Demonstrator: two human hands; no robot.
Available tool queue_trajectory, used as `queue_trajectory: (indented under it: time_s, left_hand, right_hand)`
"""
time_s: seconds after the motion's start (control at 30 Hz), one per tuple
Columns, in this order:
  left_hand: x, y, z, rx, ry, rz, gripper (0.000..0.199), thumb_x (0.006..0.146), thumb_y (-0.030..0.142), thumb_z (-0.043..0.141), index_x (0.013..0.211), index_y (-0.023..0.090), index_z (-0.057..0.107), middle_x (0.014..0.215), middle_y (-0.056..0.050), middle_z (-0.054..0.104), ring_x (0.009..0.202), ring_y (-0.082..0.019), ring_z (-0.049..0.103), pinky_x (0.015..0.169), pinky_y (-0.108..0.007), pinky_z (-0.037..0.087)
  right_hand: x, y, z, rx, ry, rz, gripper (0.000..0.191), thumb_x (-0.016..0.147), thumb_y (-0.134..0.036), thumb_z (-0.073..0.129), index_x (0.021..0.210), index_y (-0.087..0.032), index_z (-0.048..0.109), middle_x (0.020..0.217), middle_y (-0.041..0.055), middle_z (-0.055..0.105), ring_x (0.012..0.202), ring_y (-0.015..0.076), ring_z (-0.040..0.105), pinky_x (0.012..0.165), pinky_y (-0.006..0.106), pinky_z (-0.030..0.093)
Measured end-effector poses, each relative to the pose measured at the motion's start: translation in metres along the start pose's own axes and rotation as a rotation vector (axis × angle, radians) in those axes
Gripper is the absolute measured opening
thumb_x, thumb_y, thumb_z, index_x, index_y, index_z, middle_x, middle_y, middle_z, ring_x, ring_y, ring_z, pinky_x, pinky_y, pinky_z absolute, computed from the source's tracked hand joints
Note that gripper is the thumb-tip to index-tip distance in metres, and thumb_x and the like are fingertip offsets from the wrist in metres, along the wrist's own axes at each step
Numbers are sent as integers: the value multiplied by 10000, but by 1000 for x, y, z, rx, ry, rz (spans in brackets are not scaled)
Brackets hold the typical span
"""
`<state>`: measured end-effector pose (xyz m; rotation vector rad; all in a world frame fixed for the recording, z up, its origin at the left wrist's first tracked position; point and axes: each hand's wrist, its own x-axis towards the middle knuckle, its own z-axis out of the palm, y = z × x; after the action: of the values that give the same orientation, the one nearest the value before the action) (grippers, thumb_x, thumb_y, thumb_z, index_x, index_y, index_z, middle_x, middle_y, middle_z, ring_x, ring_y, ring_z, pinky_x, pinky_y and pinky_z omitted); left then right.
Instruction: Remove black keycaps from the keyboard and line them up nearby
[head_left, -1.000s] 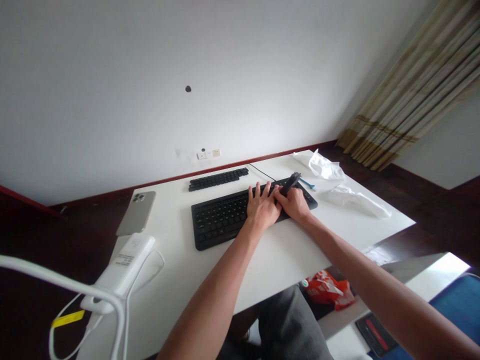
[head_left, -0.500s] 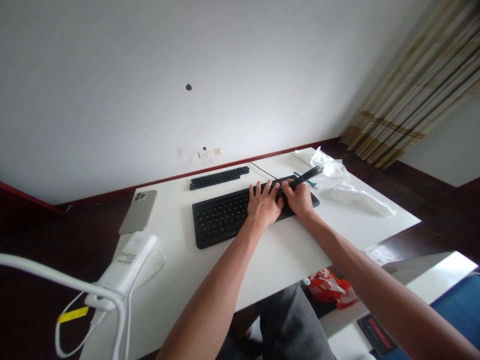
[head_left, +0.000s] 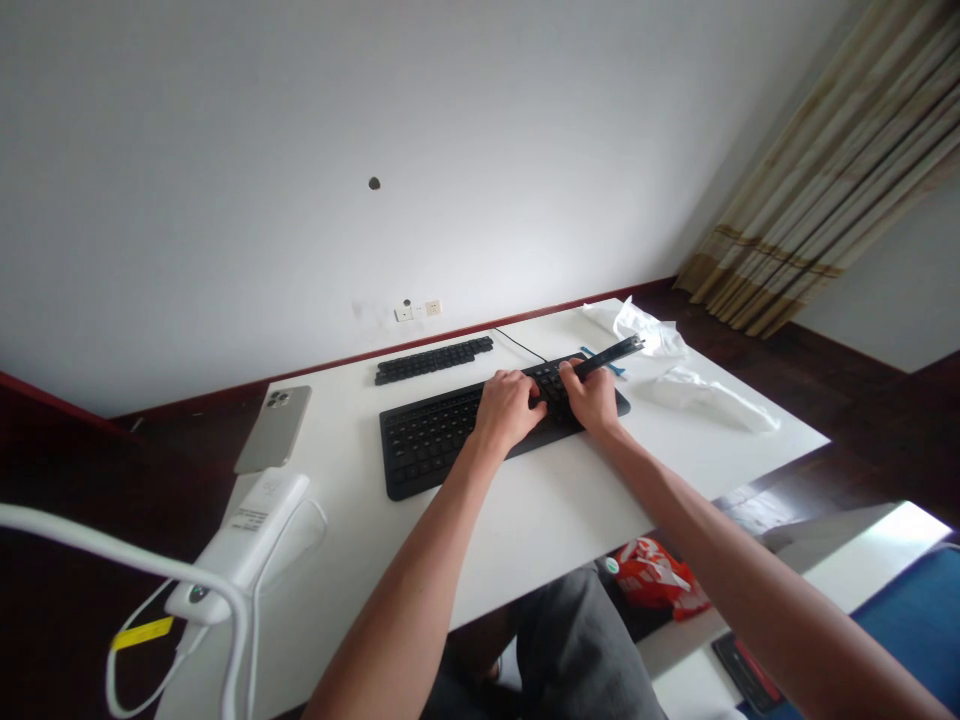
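The keyboard [head_left: 424,440] lies on the white table [head_left: 360,560], and both hands are at its middle and right part. The right hand [head_left: 596,400] has its fingers closed around a long black object [head_left: 611,354], slanting to the right over the keyboard. The left hand [head_left: 504,408] bends over the keyboard's middle; its fingertips are hidden, so I cannot tell if they pinch something. Black keys [head_left: 435,360] lie behind the keyboard. The present step seems to be handwork on the keyboard; next move calls for holding it steady.

Two hands [head_left: 507,408] [head_left: 592,396]; one keyboard [head_left: 431,440]; one phone [head_left: 274,432]
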<state>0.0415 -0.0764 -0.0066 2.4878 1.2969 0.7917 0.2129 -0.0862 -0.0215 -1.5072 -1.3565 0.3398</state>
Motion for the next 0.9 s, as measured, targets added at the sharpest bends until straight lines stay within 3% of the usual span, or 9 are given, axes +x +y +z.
queue_trajectory:
  time_s: [0.2, 0.53, 0.6, 0.73, 0.9]
  left_hand:
    - [2, 3, -9, -73, 59, -57, 99, 942, 262, 678, 1033, 233, 703, 1013, -46, 776, 978, -232, 713, 899, -335, 554]
    - [5, -43, -26, -217, 143, -304, 171, 986, 181, 622, 1104, 255, 722, 1152, -20, 791, 1054, -186, 743, 962, -291, 553]
    - [5, -48, -26, -198, 156, -326, 183, 980, 166, 618, 1103, 251, 723, 1158, -24, 790, 1081, -196, 738, 972, -302, 549]
    - [1, -56, -29, -101, 169, -360, 145, 976, 207, 628, 1083, 266, 706, 1132, -13, 793, 954, -194, 749, 895, -309, 552]
    - [1, -64, -32, 91, 117, -307, 139, 990, 241, 611, 1097, 280, 692, 1094, -21, 790, 984, -212, 728, 870, -309, 528]
  right_hand:
    - [1, -1, -1, 17, 14, -1, 436, 945, -433, 538, 598, -243, 355, 544, -38, 354, 545, 146, 354, 549, 317, 288]
    - [0, -1, -1, 11, -30, 19, 441, 939, -474, 543, 608, -242, 365, 548, -33, 347, 545, 149, 337, 553, 316, 304]
    - [-1, -2, -2, -3, -46, 14, 430, 939, -480, 540, 615, -240, 392, 552, -28, 369, 548, 155, 355, 565, 317, 319]
    - [-1, -3, -3, -45, -69, -1, 434, 940, -498, 526, 615, -245, 388, 537, -24, 384, 537, 163, 367, 565, 320, 323]
    - [-3, -5, -3, -43, -92, -10, 427, 932, -495, 535, 615, -245, 397, 529, -26, 399, 534, 163, 381, 566, 315, 324]
